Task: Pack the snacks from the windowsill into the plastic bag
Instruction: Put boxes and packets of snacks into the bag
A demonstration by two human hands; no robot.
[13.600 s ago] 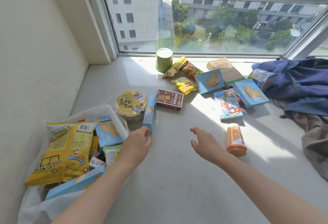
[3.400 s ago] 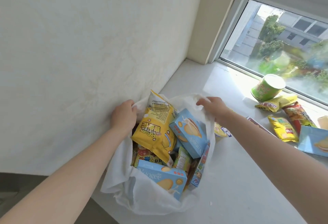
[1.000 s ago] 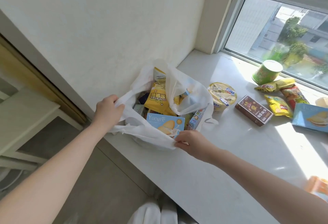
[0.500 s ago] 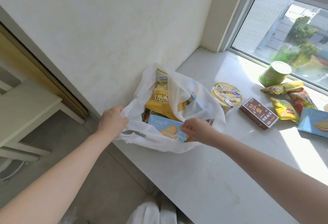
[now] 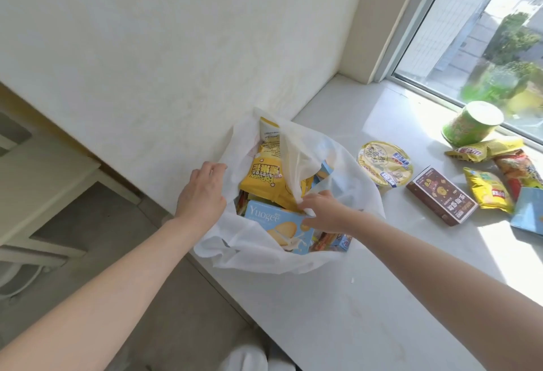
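Sunlight pours through a large window (image 5: pixel 484 47) in a pale frame (image 5: pixel 411 33) onto a white stone windowsill (image 5: pixel 367 297), leaving a bright patch at its right end. Beyond the glass stand green trees (image 5: pixel 517 36) and a pale building (image 5: pixel 452 27). A plain off-white wall (image 5: pixel 147 47) runs along the sill's left side to a beige reveal (image 5: pixel 358 18) at the window corner. Below, a grey floor (image 5: pixel 97 224) carries a piece of white furniture (image 5: pixel 38 171), seen only in part.
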